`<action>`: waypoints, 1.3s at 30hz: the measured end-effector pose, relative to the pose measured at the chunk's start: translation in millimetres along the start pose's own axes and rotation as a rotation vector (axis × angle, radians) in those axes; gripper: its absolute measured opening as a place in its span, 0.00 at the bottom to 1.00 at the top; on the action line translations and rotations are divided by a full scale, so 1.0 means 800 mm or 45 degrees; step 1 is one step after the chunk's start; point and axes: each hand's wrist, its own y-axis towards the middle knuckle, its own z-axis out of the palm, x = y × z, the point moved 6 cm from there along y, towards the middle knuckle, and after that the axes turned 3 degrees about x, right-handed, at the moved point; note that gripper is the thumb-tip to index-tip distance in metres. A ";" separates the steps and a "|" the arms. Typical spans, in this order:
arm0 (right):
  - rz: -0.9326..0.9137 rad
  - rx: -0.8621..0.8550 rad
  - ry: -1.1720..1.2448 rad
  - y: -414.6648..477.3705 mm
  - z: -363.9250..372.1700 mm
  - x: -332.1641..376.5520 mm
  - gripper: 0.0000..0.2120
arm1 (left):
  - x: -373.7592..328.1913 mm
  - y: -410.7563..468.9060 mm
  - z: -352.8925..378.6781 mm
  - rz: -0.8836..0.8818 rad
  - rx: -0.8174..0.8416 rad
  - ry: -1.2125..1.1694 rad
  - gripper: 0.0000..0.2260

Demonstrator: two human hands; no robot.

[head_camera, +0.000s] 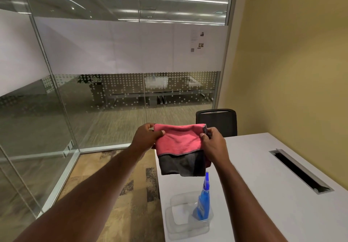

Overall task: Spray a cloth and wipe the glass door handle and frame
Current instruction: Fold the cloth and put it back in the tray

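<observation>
From where I sit, the open room is on the left. A strip of patterned carpet (pixel 116 181) runs between the white table (pixel 263 166) and the glass partition (pixel 94 83). The partition's metal frame (pixel 105 147) meets the floor in a corner just ahead of the left forearm. The table's left edge runs down the picture right under the hands, and a black chair (pixel 216 121) stands at its far end. A yellow wall (pixel 293 62) closes the right side. A long cable slot (pixel 299 170) cuts the tabletop well to the right of the hands.

Both arms reach forward, bare. The cloth (pixel 178 143), pink with a dark grey band along its lower edge, hangs in the air above the table's left edge, stretched between the hands. The left hand (pixel 146 136) pinches its upper left corner, thumb on the front face and fingers behind. The right hand (pixel 212 143) grips the upper right edge, thumb tip pressed on the pink side and fingers curled round the fold.

Below the cloth, the blue spray bottle (pixel 204 200) leans inside a clear plastic tub (pixel 180 221) near the table's front-left corner, its top just under the grey band. The left glass is motion-blurred. A small metal fitting (pixel 70 147) low on it may be door hardware, but I cannot tell.
</observation>
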 end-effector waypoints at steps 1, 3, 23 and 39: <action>0.014 0.004 -0.008 0.000 0.002 -0.007 0.04 | 0.008 -0.001 0.002 -0.035 0.003 -0.026 0.17; 0.056 0.013 -0.032 -0.001 0.009 -0.023 0.05 | 0.025 -0.004 0.009 -0.106 0.017 -0.077 0.13; 0.149 0.354 -0.019 -0.097 0.116 -0.104 0.12 | 0.175 -0.045 0.127 -0.568 0.176 -0.326 0.18; 0.674 0.411 0.428 -0.098 0.136 -0.220 0.31 | 0.238 -0.012 0.139 -0.573 0.185 -0.277 0.07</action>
